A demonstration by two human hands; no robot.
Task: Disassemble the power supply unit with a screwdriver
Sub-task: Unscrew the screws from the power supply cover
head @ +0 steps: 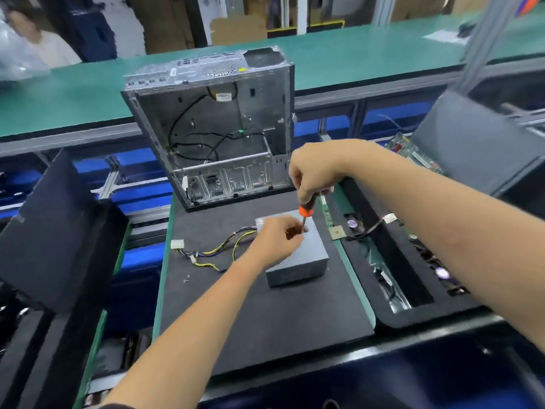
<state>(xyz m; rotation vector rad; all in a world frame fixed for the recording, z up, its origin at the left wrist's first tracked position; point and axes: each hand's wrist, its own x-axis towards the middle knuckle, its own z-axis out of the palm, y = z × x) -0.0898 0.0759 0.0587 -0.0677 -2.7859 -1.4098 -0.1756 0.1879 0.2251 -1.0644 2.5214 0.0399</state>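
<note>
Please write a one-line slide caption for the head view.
Right hand drives a screwdriver into the power supply unit while left hand steadies the shaft.

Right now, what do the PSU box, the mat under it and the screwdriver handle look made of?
PSU box: looks like sheet metal, matt grey, with crisp folded edges and a faint sheen.
Mat: probably foam or rubber, dull black, no glare.
Screwdriver handle: likely plastic or rubber, black with an orange collar; mostly hidden in the right hand.
</note>
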